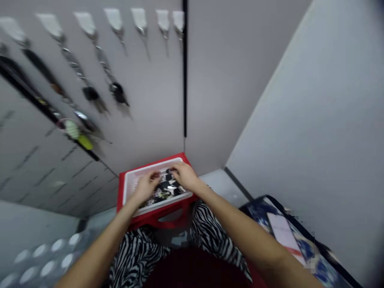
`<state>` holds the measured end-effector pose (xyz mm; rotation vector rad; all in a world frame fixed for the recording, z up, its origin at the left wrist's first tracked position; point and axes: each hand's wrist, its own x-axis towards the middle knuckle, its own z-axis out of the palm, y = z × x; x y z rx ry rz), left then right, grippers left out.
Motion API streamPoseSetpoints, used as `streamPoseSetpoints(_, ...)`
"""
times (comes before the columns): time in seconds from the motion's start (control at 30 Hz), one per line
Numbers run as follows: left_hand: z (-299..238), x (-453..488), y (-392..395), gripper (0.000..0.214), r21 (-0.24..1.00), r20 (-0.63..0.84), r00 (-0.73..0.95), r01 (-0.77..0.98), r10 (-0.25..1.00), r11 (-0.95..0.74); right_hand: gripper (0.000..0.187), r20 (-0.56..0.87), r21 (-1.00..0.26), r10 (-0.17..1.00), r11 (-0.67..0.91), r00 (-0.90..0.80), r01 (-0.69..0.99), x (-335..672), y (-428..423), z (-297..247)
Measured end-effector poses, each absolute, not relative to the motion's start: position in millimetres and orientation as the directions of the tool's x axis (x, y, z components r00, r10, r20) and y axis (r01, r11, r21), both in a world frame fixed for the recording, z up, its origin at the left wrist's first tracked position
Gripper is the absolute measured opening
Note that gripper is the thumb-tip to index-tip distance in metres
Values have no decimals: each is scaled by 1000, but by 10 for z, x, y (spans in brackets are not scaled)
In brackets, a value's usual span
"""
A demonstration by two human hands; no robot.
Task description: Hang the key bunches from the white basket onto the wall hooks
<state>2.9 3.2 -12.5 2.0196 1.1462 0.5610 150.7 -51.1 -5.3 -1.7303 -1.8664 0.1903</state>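
A white plastic basket (129,182) rests on a red stool (121,192) between my knees. Inside lies a jumble of small dark, white and metallic pieces (166,185) that look like keys and key fobs. My left hand (147,186) is over the basket's left part, fingers curled at the edge of the pile. Over the right part, my right hand (185,176) reaches in with fingers bent close to the dark pieces. Both hands look closed, but blur hides what is between the fingertips.
On the grey wall panel, white hooks (114,19) hold key chains (118,93) and a strap with a green tag (85,142). White-capped bottles (48,268) stand at lower left. At right, a blue patterned bag (261,210) has a pale phone-like slab (283,232) on it.
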Motion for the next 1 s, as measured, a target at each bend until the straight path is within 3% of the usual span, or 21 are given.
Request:
streamPoseSetpoints(0.2,-280,-78,-20,22,617,65,551,634,832,-467,19,327,-460,944,206,-51,864,1524,-474,-152)
streamPoseSetpoints(0.47,-282,-154,-23,24,562,79,562,657,823,-502,19,243,-319,957,235,-160,918,1432,-528,-146)
streamPoseSetpoints(0.73,-283,-193,-15,28,506,58,652,634,756,-585,17,147,-306,958,282,-247,909,1386,-556,-134)
streamPoseSetpoints(0.9,-270,-219,-21,24,526,0,610,674,793,-519,17,337,-419,938,223,-78,880,1442,-533,-198)
streamPoseSetpoints(1.0,-246,-218,-17,22,558,8,524,704,852,-439,19,400,-398,916,162,12,903,1511,-519,-198)
